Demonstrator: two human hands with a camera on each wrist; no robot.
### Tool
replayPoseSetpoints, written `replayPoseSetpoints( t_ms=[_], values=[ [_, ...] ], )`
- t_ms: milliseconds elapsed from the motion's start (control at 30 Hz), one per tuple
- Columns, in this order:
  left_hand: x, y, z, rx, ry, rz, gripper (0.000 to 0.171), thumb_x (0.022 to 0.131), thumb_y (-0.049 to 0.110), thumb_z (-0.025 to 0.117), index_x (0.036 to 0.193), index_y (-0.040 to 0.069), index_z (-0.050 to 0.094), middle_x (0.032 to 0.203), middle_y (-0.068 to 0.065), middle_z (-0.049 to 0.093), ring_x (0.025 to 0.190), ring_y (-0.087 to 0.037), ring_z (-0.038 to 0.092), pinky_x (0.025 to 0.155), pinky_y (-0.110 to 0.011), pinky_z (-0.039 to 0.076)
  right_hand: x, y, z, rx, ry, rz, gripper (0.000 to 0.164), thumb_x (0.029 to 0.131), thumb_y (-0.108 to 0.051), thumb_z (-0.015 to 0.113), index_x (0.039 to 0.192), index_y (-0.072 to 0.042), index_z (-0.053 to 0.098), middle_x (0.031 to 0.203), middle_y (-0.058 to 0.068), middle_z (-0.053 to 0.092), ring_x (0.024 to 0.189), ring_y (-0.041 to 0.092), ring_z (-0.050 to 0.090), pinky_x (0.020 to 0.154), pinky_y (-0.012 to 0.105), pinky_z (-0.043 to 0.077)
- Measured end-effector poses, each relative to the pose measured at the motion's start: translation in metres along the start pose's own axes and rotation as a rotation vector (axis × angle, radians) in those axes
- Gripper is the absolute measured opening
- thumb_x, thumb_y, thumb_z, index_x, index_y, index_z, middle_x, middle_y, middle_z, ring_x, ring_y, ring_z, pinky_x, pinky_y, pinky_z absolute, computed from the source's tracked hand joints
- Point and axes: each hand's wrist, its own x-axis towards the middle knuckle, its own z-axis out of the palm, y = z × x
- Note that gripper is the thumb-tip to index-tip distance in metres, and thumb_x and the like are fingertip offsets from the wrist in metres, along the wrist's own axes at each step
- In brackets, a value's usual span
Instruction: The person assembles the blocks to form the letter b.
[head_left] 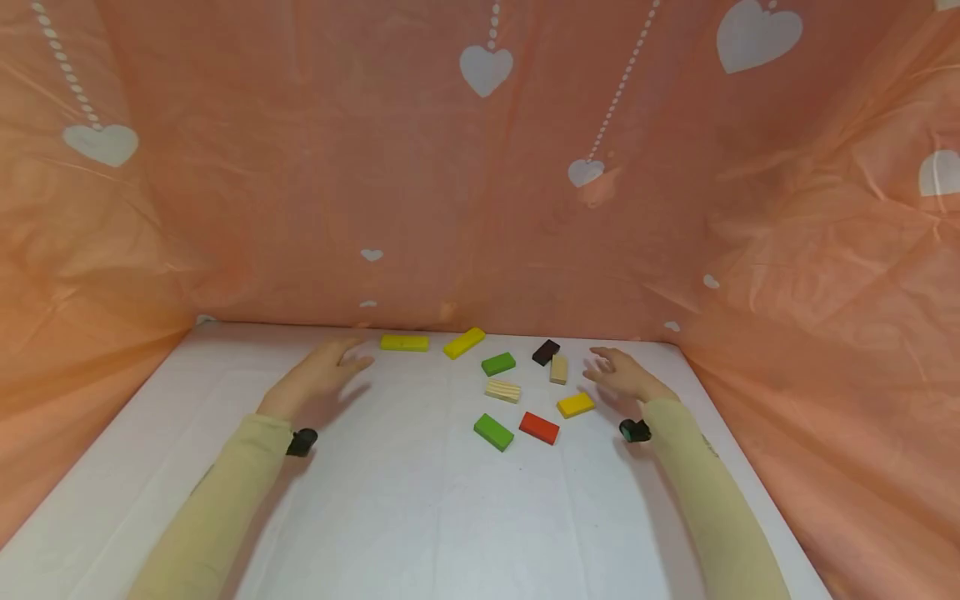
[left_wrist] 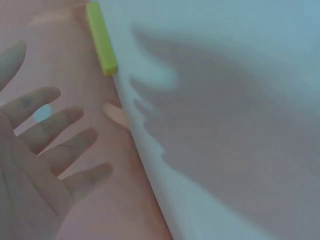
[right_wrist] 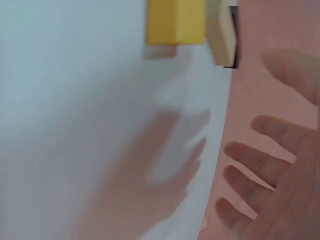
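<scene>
Head view bright — wrist views dimmer (bluish), with broad, soft-edged shadows (left_wrist: 225, 115).

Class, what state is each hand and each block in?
Left hand: open, empty
Right hand: open, empty
Leftmost yellow rectangular block: lying
Slanted yellow rectangular block: lying
Orange-yellow rectangular block: lying
Farther green rectangular block: lying
Nearer green rectangular block: lying
Red rectangular block: lying
Striped wooden rectangular block: lying
Plain wooden rectangular block: lying
Dark rectangular block: lying

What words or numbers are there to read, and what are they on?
No words or numbers can be read.
A small mark on the right sleeve: too blurred to read.
The blocks show no letters.
The pink cloth shows hearts, no writing.
</scene>
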Motion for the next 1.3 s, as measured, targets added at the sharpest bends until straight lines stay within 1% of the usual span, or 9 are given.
replayPoseSetpoints(
  t_ms=[200, 433, 500, 667, 800, 900, 1000, 1200, 1300],
  values=[
    [0.004, 0.005, -0.001, -0.165, -0.007, 0.033, 0.064, 0.098, 0.040, 0.052, 0.145, 0.001, 0.034, 0.153, -0.022, 0.022, 0.132, -0.042, 0.034, 0.106, -0.058, 0.032, -0.002, -0.002, -0.007, 0.146, 0.033, -0.045, 0.064, 0.098, -0.035, 0.053, 0.146, 0.002, 0.030, 0.143, 0.029, 0.037, 0.129, 0.046, 0.035, 0.106, 0.062, 0.029],
    [0.011, 0.015, 0.001, -0.323, -0.044, 0.060, 0.049, 0.099, 0.025, 0.055, 0.138, -0.002, 0.045, 0.155, -0.026, 0.003, 0.124, -0.046, 0.043, 0.098, -0.056, 0.043, -0.007, -0.005, -0.011, 0.309, 0.041, -0.078, 0.067, 0.099, -0.037, 0.053, 0.147, 0.002, 0.027, 0.140, 0.026, 0.041, 0.125, 0.042, 0.041, 0.104, 0.056, 0.037],
    [0.013, 0.018, 0.004, -0.361, -0.062, 0.064, 0.049, 0.099, 0.024, 0.056, 0.138, -0.002, 0.045, 0.154, -0.027, 0.010, 0.122, -0.044, 0.046, 0.097, -0.055, 0.045, -0.009, -0.006, -0.011, 0.363, 0.031, -0.092, 0.068, 0.099, -0.037, 0.052, 0.148, 0.002, 0.026, 0.140, 0.026, 0.040, 0.125, 0.042, 0.041, 0.105, 0.054, 0.037],
    [0.017, 0.029, 0.012, -0.475, -0.126, 0.056, 0.052, 0.096, 0.025, 0.060, 0.139, 0.001, 0.044, 0.141, -0.022, 0.042, 0.122, -0.039, 0.049, 0.097, -0.051, 0.047, -0.014, -0.013, -0.011, 0.520, 0.007, -0.131, 0.062, 0.101, -0.028, 0.051, 0.147, 0.005, 0.024, 0.140, 0.030, 0.038, 0.126, 0.045, 0.039, 0.108, 0.053, 0.033],
    [0.019, 0.041, 0.023, -0.584, -0.229, 0.065, 0.053, 0.097, 0.021, 0.058, 0.142, 0.000, 0.040, 0.140, -0.025, 0.043, 0.125, -0.041, 0.045, 0.101, -0.051, 0.043, -0.019, -0.021, -0.012, 0.590, -0.014, -0.158, 0.056, 0.102, -0.025, 0.049, 0.146, 0.002, 0.027, 0.140, 0.030, 0.038, 0.125, 0.045, 0.041, 0.107, 0.055, 0.033],
    [0.021, 0.049, 0.034, -0.611, -0.280, 0.065, 0.051, 0.098, 0.020, 0.057, 0.142, 0.002, 0.040, 0.141, -0.025, 0.042, 0.125, -0.040, 0.045, 0.102, -0.049, 0.043, -0.024, -0.027, -0.012, 0.596, -0.040, -0.163, 0.056, 0.101, -0.028, 0.050, 0.146, -0.001, 0.029, 0.141, 0.026, 0.040, 0.124, 0.041, 0.044, 0.106, 0.056, 0.033],
    [0.022, 0.057, 0.046, -0.609, -0.291, 0.060, 0.048, 0.097, 0.020, 0.059, 0.139, 0.003, 0.045, 0.138, -0.024, 0.046, 0.123, -0.036, 0.049, 0.099, -0.048, 0.046, -0.027, -0.034, -0.010, 0.595, -0.065, -0.160, 0.055, 0.101, -0.029, 0.050, 0.145, -0.002, 0.032, 0.141, 0.023, 0.041, 0.123, 0.039, 0.046, 0.106, 0.056, 0.034],
    [0.023, 0.070, 0.069, -0.616, -0.326, 0.076, 0.049, 0.096, 0.018, 0.060, 0.138, -0.001, 0.045, 0.137, -0.022, 0.048, 0.121, -0.031, 0.052, 0.098, -0.049, 0.046, -0.030, -0.045, -0.003, 0.596, -0.119, -0.171, 0.051, 0.101, -0.027, 0.050, 0.143, 0.000, 0.036, 0.138, 0.027, 0.044, 0.121, 0.045, 0.046, 0.105, 0.056, 0.036],
    [0.021, 0.074, 0.080, -0.600, -0.358, 0.098, 0.050, 0.096, 0.016, 0.060, 0.140, -0.002, 0.043, 0.138, -0.021, 0.048, 0.120, -0.028, 0.052, 0.098, -0.048, 0.046, -0.032, -0.048, 0.003, 0.566, -0.155, -0.164, 0.052, 0.102, -0.027, 0.048, 0.144, 0.000, 0.034, 0.137, 0.026, 0.046, 0.120, 0.041, 0.050, 0.105, 0.055, 0.036]
  ],
)
